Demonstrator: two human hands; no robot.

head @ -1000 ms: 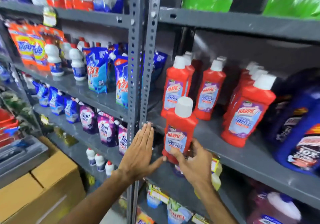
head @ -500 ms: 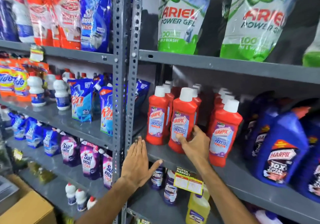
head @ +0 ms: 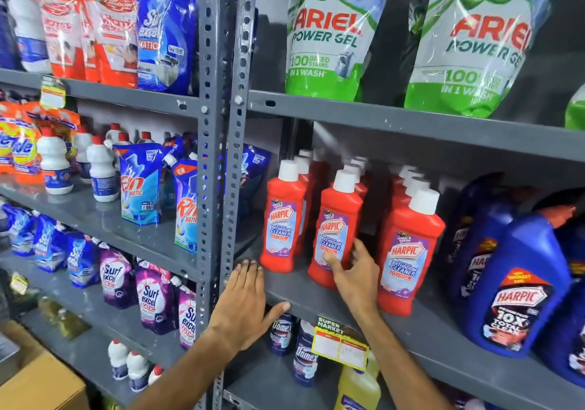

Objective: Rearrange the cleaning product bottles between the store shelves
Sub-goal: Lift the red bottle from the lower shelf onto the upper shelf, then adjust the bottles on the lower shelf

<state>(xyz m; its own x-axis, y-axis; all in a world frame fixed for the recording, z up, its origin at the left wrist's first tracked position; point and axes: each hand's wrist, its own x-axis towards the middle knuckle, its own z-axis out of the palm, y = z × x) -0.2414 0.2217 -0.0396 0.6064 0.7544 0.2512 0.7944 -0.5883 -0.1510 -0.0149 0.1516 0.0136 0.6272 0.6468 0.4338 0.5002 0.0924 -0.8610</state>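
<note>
The red Harpic bottle [head: 335, 229], a second ago off the shelf, now stands on the middle shelf [head: 316, 302] between its neighbours, right hand [head: 354, 270] loosening around it, left hand [head: 245, 302] flat on the shelf edge, so this placement looks done.

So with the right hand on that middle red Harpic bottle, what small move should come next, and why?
Probably let go and draw the right hand back. The red Harpic bottle already stands upright on the grey shelf, level with the front bottles on either side, and the fingers only rest loosely against its lower label. The left hand lies flat on the shelf edge.
</note>
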